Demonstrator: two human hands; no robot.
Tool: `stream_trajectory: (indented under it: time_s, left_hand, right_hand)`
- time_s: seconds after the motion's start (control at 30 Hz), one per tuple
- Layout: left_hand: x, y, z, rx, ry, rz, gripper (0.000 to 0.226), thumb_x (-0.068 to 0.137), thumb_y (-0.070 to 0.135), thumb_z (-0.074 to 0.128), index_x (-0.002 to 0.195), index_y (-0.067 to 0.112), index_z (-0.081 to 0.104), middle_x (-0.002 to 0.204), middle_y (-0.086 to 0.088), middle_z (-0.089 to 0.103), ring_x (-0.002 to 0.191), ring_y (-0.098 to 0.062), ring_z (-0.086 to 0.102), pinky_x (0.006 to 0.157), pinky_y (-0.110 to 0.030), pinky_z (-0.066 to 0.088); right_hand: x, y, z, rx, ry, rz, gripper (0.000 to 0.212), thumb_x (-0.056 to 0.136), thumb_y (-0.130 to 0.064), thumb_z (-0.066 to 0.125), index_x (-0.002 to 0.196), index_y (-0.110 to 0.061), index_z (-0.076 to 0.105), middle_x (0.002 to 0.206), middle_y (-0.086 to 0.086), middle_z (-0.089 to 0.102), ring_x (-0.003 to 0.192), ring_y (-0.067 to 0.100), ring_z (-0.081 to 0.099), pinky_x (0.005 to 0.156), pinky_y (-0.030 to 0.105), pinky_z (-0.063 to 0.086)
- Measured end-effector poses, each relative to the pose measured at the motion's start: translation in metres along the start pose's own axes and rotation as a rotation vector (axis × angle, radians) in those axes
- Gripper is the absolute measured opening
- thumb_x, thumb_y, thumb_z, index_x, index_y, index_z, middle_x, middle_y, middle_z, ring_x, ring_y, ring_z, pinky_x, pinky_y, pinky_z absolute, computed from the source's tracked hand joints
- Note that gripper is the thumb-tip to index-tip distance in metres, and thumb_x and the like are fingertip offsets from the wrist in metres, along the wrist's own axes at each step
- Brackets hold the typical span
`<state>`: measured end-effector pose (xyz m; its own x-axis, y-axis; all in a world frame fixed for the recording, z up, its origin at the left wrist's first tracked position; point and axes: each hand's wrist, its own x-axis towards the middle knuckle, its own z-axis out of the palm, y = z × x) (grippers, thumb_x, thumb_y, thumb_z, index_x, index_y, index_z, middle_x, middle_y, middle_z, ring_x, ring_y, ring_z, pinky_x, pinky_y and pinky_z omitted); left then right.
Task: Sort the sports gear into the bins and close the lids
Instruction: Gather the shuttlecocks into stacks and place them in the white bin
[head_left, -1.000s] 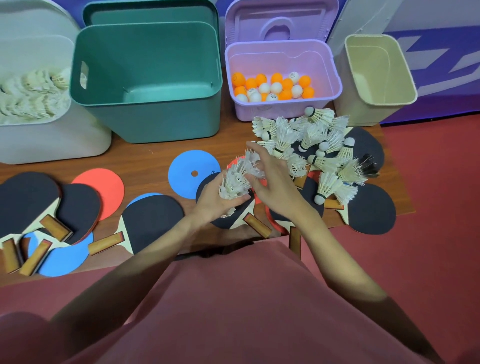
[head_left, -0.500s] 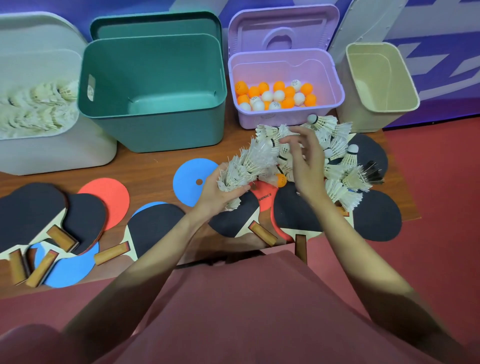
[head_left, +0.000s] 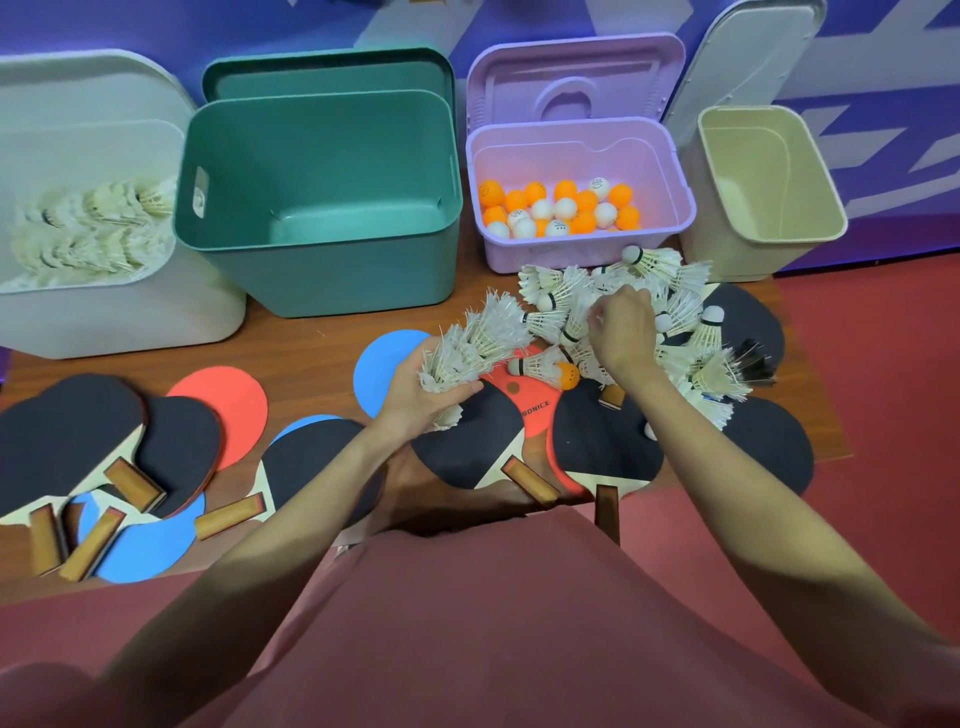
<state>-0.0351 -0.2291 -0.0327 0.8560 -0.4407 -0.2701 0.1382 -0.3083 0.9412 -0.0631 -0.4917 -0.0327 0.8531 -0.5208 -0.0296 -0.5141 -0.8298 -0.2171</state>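
White bin (head_left: 119, 312) far left: already part-filled with shuttlecocks, lid off
Green bin (head_left: 322, 208) next to it: nothing visible inside, lid (head_left: 327, 73) propped behind
Purple bin (head_left: 579, 171): orange and white balls in the bottom, hinged lid (head_left: 571, 83) up
Beige bin (head_left: 769, 182) far right: looks empty, lid leaning on the wall behind
Paddles (head_left: 104, 441) spread across the wooden floor, none binned, some buried under the shuttlecock pile (head_left: 691, 332) in front of the purple bin
Colored discs (head_left: 228, 410) also loose among the paddles
Left hand (head_left: 415, 395) curled around a nested stack of shuttlecocks (head_left: 472, 343), held low beside the pile
Right hand (head_left: 621, 332) down in the pile, fingers bent onto a shuttlecock; looks like a pinch
One stray orange ball (head_left: 567, 375) on the red paddle, just below the right hand
Estimate: roughly a third done. Left: rest of shuttlecocks, stray ball, all paddles and discs, all four lids
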Motion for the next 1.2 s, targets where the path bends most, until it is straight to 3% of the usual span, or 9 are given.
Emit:
stream_trajectory:
  time_s: [0.13, 0.33, 0.57, 0.73, 0.8, 0.9, 0.97, 1.07, 1.2]
  left_hand:
    - [0.000, -0.003, -0.004, 0.029, -0.003, -0.011, 0.044, 0.072, 0.011, 0.081, 0.107, 0.022, 0.057, 0.097, 0.015, 0.065, 0.085, 0.010, 0.061, 0.077, -0.007, 0.044]
    - [0.004, -0.007, -0.008, 0.053, -0.019, -0.023, 0.045, 0.070, 0.013, 0.083, 0.105, 0.025, 0.057, 0.097, 0.017, 0.065, 0.085, 0.011, 0.061, 0.077, -0.007, 0.045]
    - [0.013, -0.006, -0.007, 0.065, -0.039, -0.022, 0.051, 0.069, 0.015, 0.084, 0.112, 0.019, 0.056, 0.106, 0.005, 0.066, 0.101, -0.011, 0.062, 0.087, -0.017, 0.046]
    - [0.013, 0.003, -0.007, 0.068, -0.070, 0.013, 0.048, 0.069, 0.011, 0.083, 0.107, 0.024, 0.056, 0.100, 0.011, 0.065, 0.090, 0.006, 0.061, 0.083, -0.010, 0.045]
    - [0.011, 0.002, -0.008, 0.041, -0.063, -0.005, 0.048, 0.069, 0.012, 0.084, 0.106, 0.026, 0.057, 0.101, 0.011, 0.066, 0.091, 0.003, 0.062, 0.083, -0.011, 0.046]
    - [0.009, -0.003, -0.014, -0.015, -0.031, -0.049, 0.054, 0.067, 0.016, 0.085, 0.113, 0.024, 0.059, 0.109, 0.006, 0.068, 0.103, -0.009, 0.064, 0.092, -0.024, 0.048]
    - [0.006, -0.005, -0.016, -0.035, -0.024, -0.052, 0.049, 0.068, 0.013, 0.084, 0.109, 0.026, 0.061, 0.105, 0.010, 0.069, 0.099, -0.007, 0.065, 0.090, -0.024, 0.049]
    - [0.002, -0.002, -0.017, -0.049, -0.031, -0.040, 0.044, 0.070, 0.007, 0.082, 0.104, 0.026, 0.061, 0.098, 0.013, 0.069, 0.091, -0.001, 0.066, 0.082, -0.017, 0.050]
    - [0.000, -0.003, -0.018, -0.071, -0.039, -0.042, 0.047, 0.070, 0.008, 0.082, 0.112, 0.015, 0.061, 0.105, 0.004, 0.070, 0.097, -0.008, 0.066, 0.086, -0.022, 0.051]
  right_hand:
    - [-0.009, -0.003, -0.016, 0.099, 0.120, -0.049, 0.020, 0.087, 0.001, 0.050, 0.077, 0.002, 0.068, 0.085, 0.020, 0.059, 0.085, 0.035, 0.050, 0.075, 0.045, 0.044]
    - [-0.033, -0.024, -0.069, 0.804, 0.262, -0.121, 0.006, 0.083, -0.012, 0.066, 0.081, -0.017, 0.068, 0.075, -0.010, 0.056, 0.065, -0.001, 0.049, 0.062, 0.013, 0.037]
    - [-0.053, -0.036, -0.073, 0.797, 0.039, -0.289, 0.005, 0.082, -0.009, 0.066, 0.083, -0.010, 0.070, 0.076, -0.008, 0.057, 0.066, -0.002, 0.050, 0.061, 0.009, 0.036]
    - [-0.056, -0.047, -0.063, 0.783, -0.104, -0.302, 0.005, 0.084, -0.005, 0.066, 0.084, -0.008, 0.071, 0.075, -0.011, 0.055, 0.067, 0.003, 0.050, 0.064, 0.016, 0.040]
    - [-0.056, -0.051, -0.063, 0.832, -0.129, -0.288, 0.005, 0.084, -0.006, 0.066, 0.087, -0.009, 0.070, 0.079, -0.007, 0.058, 0.070, 0.006, 0.052, 0.067, 0.021, 0.044]
    - [-0.054, -0.050, -0.064, 0.992, -0.060, -0.233, 0.011, 0.086, -0.012, 0.066, 0.093, -0.020, 0.069, 0.094, 0.002, 0.065, 0.075, 0.009, 0.057, 0.067, 0.025, 0.049]
    - [-0.049, -0.044, -0.058, 1.075, 0.071, -0.124, 0.012, 0.088, -0.015, 0.062, 0.097, -0.020, 0.068, 0.095, -0.001, 0.066, 0.077, 0.012, 0.060, 0.066, 0.027, 0.050]
    - [-0.038, -0.023, -0.031, 0.908, 0.139, 0.027, 0.013, 0.088, -0.010, 0.056, 0.098, -0.013, 0.065, 0.087, -0.001, 0.064, 0.081, 0.022, 0.062, 0.068, 0.028, 0.047]
    - [-0.037, 0.002, 0.015, 0.131, -0.149, -0.167, 0.029, 0.080, -0.004, 0.060, 0.109, -0.009, 0.061, 0.102, 0.009, 0.066, 0.101, 0.031, 0.053, 0.084, 0.035, 0.040]
